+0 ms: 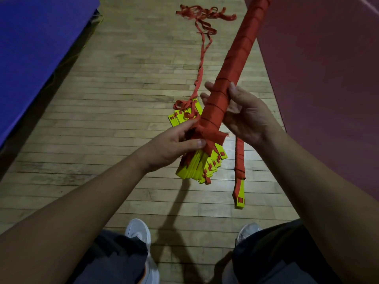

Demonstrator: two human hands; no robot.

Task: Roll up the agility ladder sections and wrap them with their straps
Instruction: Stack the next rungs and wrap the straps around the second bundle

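One wide-angle, head-worn view looks forward and steeply down at the wooden floor (pixel 123 99), shoes (pixel 139 232) at the bottom edge. The left hand (pixel 174 146) and right hand (pixel 246 117), both gripping the wrapped ladder roll (pixel 238 58), sit close under the lens; the dim far floor is hard to gauge.

We've got wood-plank floor (pixel 123 99) under the grip, blue mat (pixel 41 37) well to its L, maroon mat (pixel 328 78) close on its R; light dim.

No readable text, label, brand or number shows anywhere.
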